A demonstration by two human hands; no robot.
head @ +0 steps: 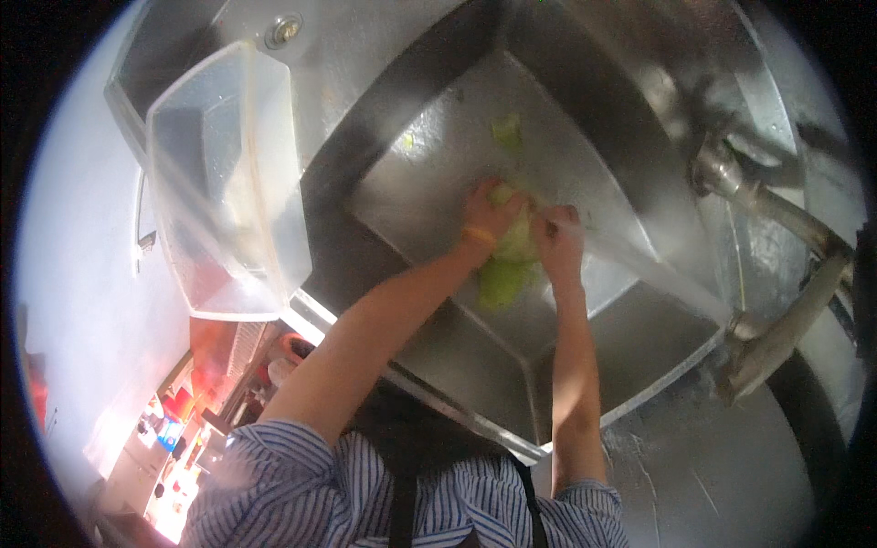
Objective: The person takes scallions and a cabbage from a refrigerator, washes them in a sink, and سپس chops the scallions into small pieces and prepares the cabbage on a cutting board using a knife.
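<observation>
Low in a stainless steel sink basin [438, 164], my left hand [490, 216] grips a pale green leafy vegetable [515, 233], which looks like a cabbage or lettuce head. My right hand [562, 240] is at its right edge with curled fingers; blur hides whether they pinch a leaf. A brighter green leaf [503, 282] lies just below the head, on the near side. Farther off on the basin floor is a loose green leaf piece [507, 131], and a small green scrap [408, 141] is to its left. A blurred water stream [637, 257] reaches toward my right hand.
A translucent plastic tub [277, 185] stands tilted at the basin's left. On the right, a metal faucet [788, 212] with a jointed pipe juts over the rim. A drain fitting [284, 31] shows at upper left. Cluttered shelves [178, 425] appear at lower left.
</observation>
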